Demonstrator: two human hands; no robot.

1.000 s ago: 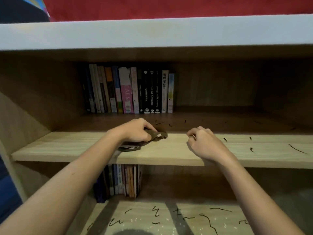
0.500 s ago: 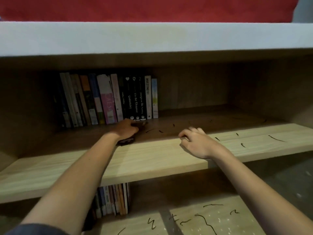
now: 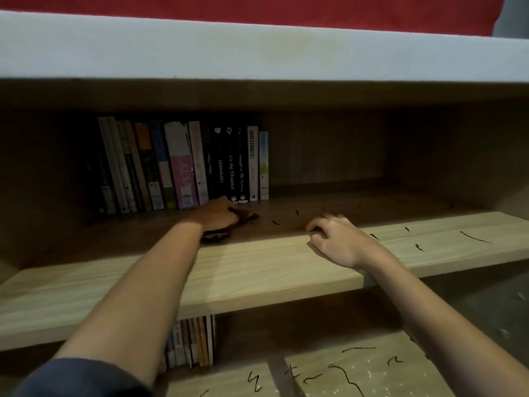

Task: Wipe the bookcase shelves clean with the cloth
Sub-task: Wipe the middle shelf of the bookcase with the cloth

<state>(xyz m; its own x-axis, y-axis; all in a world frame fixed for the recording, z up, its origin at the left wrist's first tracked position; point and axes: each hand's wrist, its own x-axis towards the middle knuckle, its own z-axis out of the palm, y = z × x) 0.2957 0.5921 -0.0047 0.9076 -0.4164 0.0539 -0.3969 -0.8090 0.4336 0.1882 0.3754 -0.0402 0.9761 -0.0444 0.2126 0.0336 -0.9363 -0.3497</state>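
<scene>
Wood-grain shelf (image 3: pixel 257 270) spans the head view, pale at its front edge and shadowed at the rear. Above it sits a white top panel (image 3: pixel 257 47), with a red surface (image 3: pixel 257 7) behind. Books (image 3: pixel 183 164) stand upright at rear left. Short black marks (image 3: pixel 472 237) dot the shelf's right half. A lower shelf (image 3: pixel 380 376) carries longer marks.

Cloth (image 3: pixel 214 235): dark, crumpled, lying on the shelf just in front of the books and mostly covered. Left hand (image 3: pixel 219 214) presses on it, fingers curled over it. Right hand (image 3: pixel 339 243) rests on bare shelf apart from the cloth, fingers bent, holding nothing.
</scene>
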